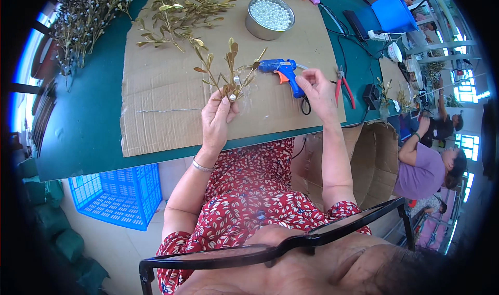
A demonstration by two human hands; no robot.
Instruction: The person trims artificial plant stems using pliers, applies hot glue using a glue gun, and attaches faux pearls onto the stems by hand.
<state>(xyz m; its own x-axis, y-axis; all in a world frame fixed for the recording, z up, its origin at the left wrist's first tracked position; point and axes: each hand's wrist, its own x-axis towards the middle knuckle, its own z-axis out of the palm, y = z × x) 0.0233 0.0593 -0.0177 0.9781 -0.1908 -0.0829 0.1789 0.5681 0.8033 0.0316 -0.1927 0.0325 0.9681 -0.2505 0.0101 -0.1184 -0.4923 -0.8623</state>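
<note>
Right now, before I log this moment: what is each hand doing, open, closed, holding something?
Left hand: closed, holding a gold leaf sprig by its stem.
Right hand: fingertips pinched above the blue glue gun; what they pinch cannot be told.

Both bare forearms come up from the lower edge and reach forward, the elbows bent and held near the body. The left hand (217, 119) is raised with its back toward the camera, the wrist nearly straight, the fingers curled together and the thumb pressed against them in a pinch at the fingertips. The right hand (318, 93) sits a little farther forward and to the right, well apart from the left, its fingers (307, 76) bent inward and bunched at the tips, the wrist slightly cocked.
</note>
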